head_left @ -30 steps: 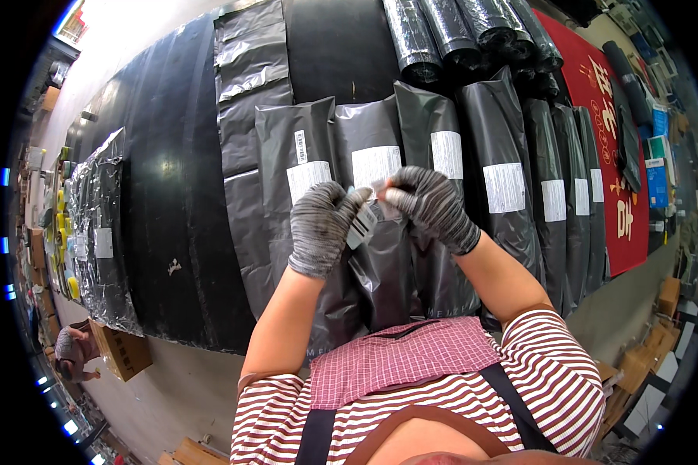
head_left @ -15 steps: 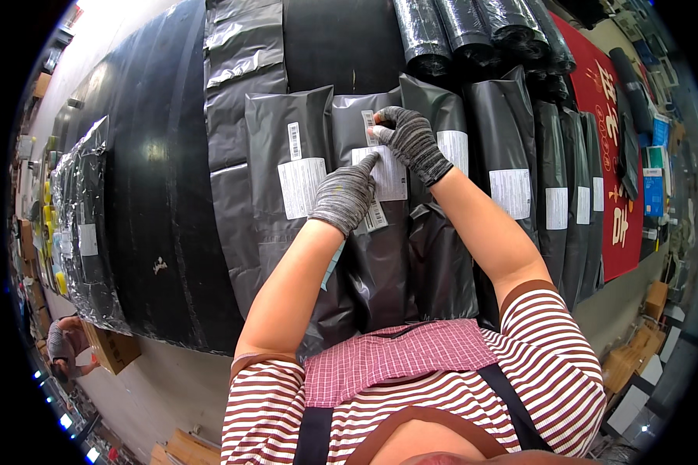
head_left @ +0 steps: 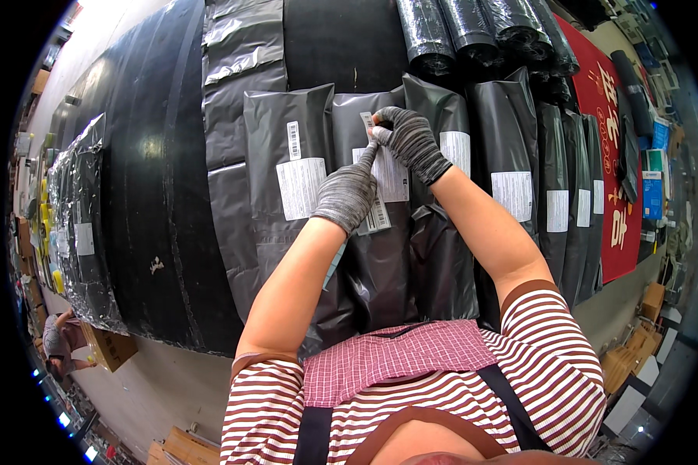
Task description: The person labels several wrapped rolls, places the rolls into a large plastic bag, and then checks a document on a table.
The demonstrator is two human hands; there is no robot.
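Note:
In a grey knit glove, my left hand (head_left: 346,195) holds a strip of barcode labels (head_left: 378,216), whose lower end sticks out beneath the palm. Its index finger points up and meets the right fingertips. My right hand (head_left: 412,144), also gloved with bare fingertips, is curled at a barcode sticker (head_left: 367,122) near the top of the middle grey plastic mailing bag (head_left: 378,267). That hand partly covers the sticker, so whether it pinches or presses it is unclear. Below the fingers, a white printed label (head_left: 392,180) is partly hidden by both hands.
To the left lies a mailing bag (head_left: 274,128) bearing a barcode sticker and label. Several labelled bags (head_left: 509,139) line the right side. Black wrapped rolls (head_left: 473,35) lie beyond. A red printed sheet (head_left: 616,225) covers the right end. Another person (head_left: 57,341) is at far left.
My left index finger has moved up from the white label to the right fingertips. The strip shows a little more below the left palm. My right hand has stayed nearly still.

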